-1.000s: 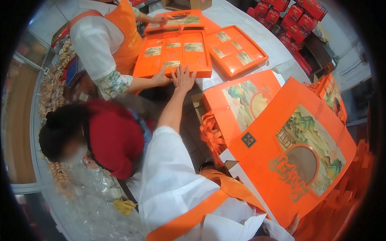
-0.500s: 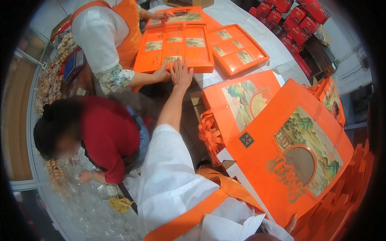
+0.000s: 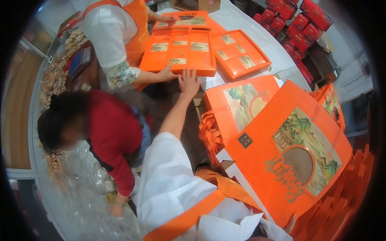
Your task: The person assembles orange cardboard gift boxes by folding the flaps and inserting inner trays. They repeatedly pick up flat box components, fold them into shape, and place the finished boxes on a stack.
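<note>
While left fingers spread unclenched at the orange box's near edge, whether right fingers grip is unclear.

The worktop is white. A flat orange box with little pictures lies on it, beside a bigger orange box that pokes past the edge. A brown carton sits farther back.

Shows a white-covered surface toward one o'clock, a brown panel in a white frame at nine, dark floor near centre and, at two, probably a pale wall.
</note>
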Demonstrator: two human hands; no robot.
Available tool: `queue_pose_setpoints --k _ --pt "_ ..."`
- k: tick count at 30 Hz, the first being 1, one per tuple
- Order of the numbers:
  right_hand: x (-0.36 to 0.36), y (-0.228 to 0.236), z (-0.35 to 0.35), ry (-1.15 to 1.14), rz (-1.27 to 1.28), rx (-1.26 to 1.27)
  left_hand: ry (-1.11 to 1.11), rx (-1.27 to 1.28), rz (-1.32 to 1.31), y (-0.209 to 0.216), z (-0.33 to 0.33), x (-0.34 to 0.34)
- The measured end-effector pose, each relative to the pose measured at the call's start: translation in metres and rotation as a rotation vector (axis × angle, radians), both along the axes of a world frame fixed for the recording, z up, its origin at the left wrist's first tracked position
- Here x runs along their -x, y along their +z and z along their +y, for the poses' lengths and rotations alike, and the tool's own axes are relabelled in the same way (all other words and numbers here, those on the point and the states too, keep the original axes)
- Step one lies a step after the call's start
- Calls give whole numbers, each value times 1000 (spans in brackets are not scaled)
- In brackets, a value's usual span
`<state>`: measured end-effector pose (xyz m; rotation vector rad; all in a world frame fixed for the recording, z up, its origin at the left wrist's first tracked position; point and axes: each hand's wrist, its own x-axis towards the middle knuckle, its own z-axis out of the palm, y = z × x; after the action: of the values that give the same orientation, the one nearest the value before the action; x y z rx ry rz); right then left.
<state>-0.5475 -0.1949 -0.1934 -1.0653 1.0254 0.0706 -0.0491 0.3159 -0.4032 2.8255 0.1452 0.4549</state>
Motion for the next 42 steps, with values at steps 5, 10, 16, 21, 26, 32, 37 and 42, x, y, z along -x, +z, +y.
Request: queue_pose_setpoints --k 5,10,16,21,26,32,37,42 --pt "4 -4 -14 30 -39 -15 -186 189 -134 -27 -98 93" --pt "7 -11 -30 59 -65 -22 -520 846 318 -25 -211 218" --pt "9 -20 -44 72 -83 -27 -418 723 241 -23 -226 294" --pt "5 -24 -53 107 -101 -32 -414 613 362 -40 -197 293" --pt "8 -30 -55 101 -119 -29 -207 700 78 -13 -162 268" --pt "7 -31 -55 100 -120 -20 44 180 -372 56 -52 164" --pt "1 -26 -53 122 -93 -17 275 14 47 32 59 105" --pt "8 -21 -40 82 -35 1 314 25 49 -2 58 104"
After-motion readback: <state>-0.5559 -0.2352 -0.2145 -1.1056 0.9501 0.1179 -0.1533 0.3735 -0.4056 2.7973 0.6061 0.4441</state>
